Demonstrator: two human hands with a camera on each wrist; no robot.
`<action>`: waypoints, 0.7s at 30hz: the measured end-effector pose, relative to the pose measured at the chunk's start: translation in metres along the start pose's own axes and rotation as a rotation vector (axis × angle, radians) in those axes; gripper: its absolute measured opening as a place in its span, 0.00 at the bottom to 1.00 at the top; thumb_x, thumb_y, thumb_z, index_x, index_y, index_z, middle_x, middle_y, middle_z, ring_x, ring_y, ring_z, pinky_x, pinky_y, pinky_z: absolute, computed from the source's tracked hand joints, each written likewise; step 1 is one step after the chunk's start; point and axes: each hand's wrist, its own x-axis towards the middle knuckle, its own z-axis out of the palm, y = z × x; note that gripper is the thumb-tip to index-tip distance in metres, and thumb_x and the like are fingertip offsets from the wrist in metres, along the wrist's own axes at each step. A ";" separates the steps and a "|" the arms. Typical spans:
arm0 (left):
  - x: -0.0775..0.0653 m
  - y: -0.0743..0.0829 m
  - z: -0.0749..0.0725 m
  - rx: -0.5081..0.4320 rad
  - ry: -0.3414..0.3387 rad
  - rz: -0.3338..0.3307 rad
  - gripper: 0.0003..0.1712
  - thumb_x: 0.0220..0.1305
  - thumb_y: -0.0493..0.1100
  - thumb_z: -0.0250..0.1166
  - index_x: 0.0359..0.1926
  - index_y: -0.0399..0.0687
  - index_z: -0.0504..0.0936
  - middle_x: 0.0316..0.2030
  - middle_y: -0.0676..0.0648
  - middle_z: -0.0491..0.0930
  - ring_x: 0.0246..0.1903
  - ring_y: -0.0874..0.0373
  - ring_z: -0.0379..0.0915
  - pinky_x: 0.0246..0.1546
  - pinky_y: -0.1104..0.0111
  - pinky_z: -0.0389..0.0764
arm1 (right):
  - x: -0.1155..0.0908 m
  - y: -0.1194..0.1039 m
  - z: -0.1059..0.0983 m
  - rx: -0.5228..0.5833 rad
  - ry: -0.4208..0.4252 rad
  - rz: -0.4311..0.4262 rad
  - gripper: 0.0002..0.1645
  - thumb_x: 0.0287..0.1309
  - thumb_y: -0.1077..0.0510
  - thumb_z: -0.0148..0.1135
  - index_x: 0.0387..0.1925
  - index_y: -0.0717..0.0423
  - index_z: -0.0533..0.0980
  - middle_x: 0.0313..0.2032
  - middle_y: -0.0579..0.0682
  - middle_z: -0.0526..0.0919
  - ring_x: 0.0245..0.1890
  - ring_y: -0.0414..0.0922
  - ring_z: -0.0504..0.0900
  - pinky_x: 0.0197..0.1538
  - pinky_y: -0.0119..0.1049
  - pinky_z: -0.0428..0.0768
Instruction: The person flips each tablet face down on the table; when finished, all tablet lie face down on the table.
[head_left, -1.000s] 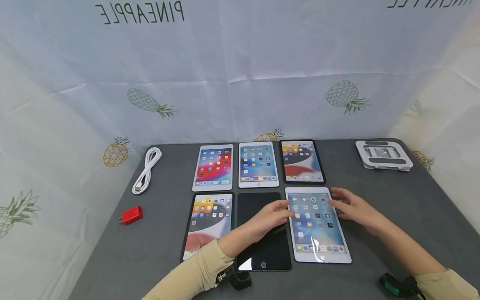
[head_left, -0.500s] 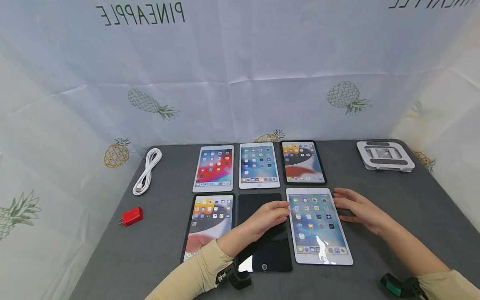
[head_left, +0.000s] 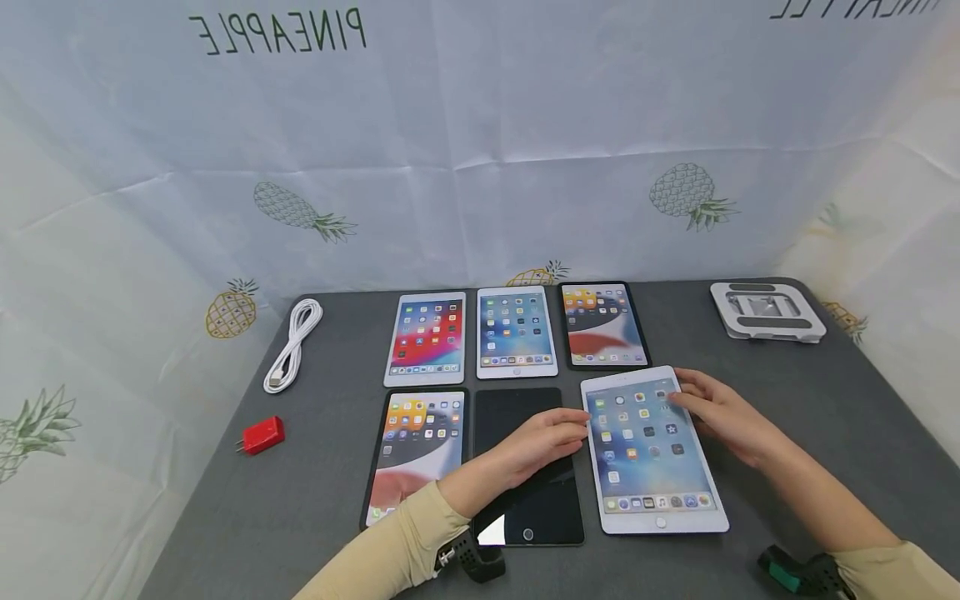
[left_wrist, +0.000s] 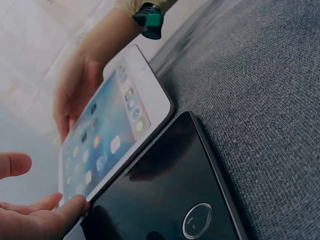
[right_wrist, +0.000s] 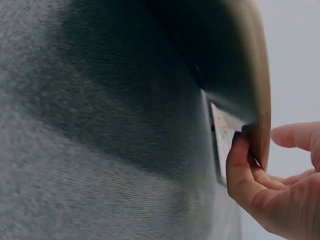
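A white tablet (head_left: 647, 454) with a lit screen lies at the front right, turned slightly, its right side lifted. My right hand (head_left: 722, 417) grips its upper right edge, thumb over the face and fingers beneath. In the right wrist view, fingertips (right_wrist: 240, 150) reach under the raised edge. My left hand (head_left: 542, 446) is at the opposite edge. In the left wrist view its fingers (left_wrist: 70, 212) touch the tablet's edge while the thumb stands apart. Under the left hand lies a dark-screened black tablet (head_left: 536, 508), partly covered by the forearm.
More lit tablets lie around: a black-framed one (head_left: 420, 442) at front left, two white ones (head_left: 427, 333) and another black-framed one (head_left: 603, 325) behind. A red charger plug (head_left: 262, 435) and coiled white cable (head_left: 294, 346) lie left. A folded stand (head_left: 767, 311) sits back right.
The right hand has taken hold of the white tablet's right edge. The tablet has shifted right, turned slightly, and its right side has risen. The left hand has moved slightly right with it.
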 end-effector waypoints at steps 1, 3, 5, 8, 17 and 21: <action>0.000 0.000 0.000 0.002 -0.004 0.000 0.24 0.71 0.38 0.56 0.64 0.31 0.69 0.63 0.40 0.68 0.61 0.53 0.67 0.62 0.61 0.69 | -0.001 -0.001 -0.001 -0.005 0.000 -0.010 0.42 0.73 0.52 0.49 0.73 0.71 0.41 0.61 0.71 0.66 0.45 0.41 0.78 0.48 0.43 0.79; 0.001 -0.001 -0.001 0.010 -0.012 0.001 0.24 0.71 0.38 0.56 0.64 0.31 0.69 0.63 0.41 0.68 0.61 0.52 0.67 0.62 0.62 0.69 | -0.002 -0.004 -0.003 -0.020 -0.006 -0.024 0.42 0.73 0.52 0.49 0.73 0.71 0.42 0.61 0.71 0.67 0.45 0.40 0.79 0.49 0.44 0.79; 0.002 -0.002 -0.001 0.011 -0.021 -0.001 0.24 0.71 0.38 0.56 0.64 0.31 0.69 0.64 0.41 0.67 0.62 0.51 0.66 0.63 0.61 0.68 | -0.003 -0.006 -0.004 -0.035 -0.009 -0.032 0.42 0.73 0.52 0.50 0.73 0.71 0.42 0.61 0.71 0.67 0.46 0.40 0.79 0.50 0.47 0.79; 0.003 -0.003 -0.001 0.008 -0.033 0.001 0.24 0.71 0.38 0.55 0.64 0.31 0.69 0.64 0.41 0.67 0.62 0.51 0.66 0.63 0.61 0.67 | -0.005 -0.011 -0.006 -0.058 -0.005 -0.033 0.42 0.73 0.52 0.50 0.73 0.71 0.43 0.61 0.71 0.68 0.46 0.40 0.79 0.50 0.50 0.80; 0.009 -0.005 0.003 -0.022 -0.073 -0.008 0.24 0.72 0.37 0.55 0.65 0.31 0.67 0.63 0.41 0.68 0.63 0.52 0.66 0.64 0.62 0.67 | -0.011 -0.035 -0.007 -0.087 0.000 -0.107 0.39 0.72 0.52 0.51 0.73 0.65 0.48 0.60 0.72 0.68 0.45 0.45 0.81 0.42 0.42 0.83; 0.009 -0.006 0.005 0.000 -0.079 -0.018 0.23 0.72 0.38 0.55 0.64 0.33 0.69 0.62 0.43 0.70 0.62 0.54 0.68 0.63 0.63 0.67 | -0.008 -0.047 0.000 -0.087 -0.006 -0.125 0.39 0.71 0.52 0.53 0.73 0.63 0.50 0.60 0.71 0.67 0.45 0.52 0.81 0.42 0.45 0.84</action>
